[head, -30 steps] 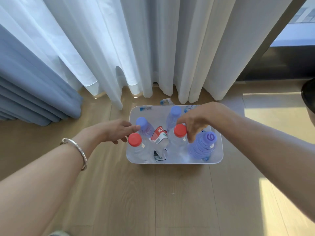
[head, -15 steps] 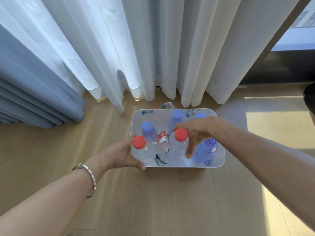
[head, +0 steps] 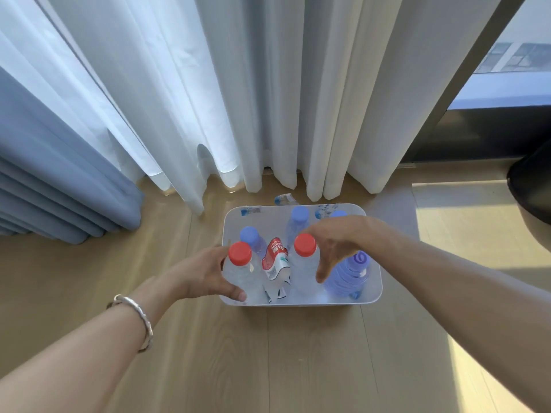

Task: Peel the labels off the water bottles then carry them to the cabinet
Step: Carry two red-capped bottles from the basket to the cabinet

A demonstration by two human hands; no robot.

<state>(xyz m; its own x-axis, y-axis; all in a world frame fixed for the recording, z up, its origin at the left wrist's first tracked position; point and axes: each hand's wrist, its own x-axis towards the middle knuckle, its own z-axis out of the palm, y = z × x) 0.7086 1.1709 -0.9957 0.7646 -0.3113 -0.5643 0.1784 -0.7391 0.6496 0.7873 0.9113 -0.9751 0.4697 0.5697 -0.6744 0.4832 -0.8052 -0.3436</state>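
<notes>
Now the left hand [head: 205, 274] grips the left bottle [head: 243, 274], red-capped, in the bin [head: 376, 278] at lower centre; the right hand [head: 337, 248] cups the right bottle [head: 304, 268], contact unclear. Lifted loosely, either could slip and topple the purple bottle [head: 348, 275].

Left hand [head: 202, 272] is moved off the blue-capped bottle [head: 252, 238] onto left red-capped bottle [head: 244, 275]; right hand [head: 337, 242] is lowered around right red-capped bottle [head: 302, 269].

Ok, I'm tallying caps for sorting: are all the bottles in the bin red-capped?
No: only the left red-capped bottle and right red-capped bottle are; the other bottles in the white bin wear blue caps.
</notes>
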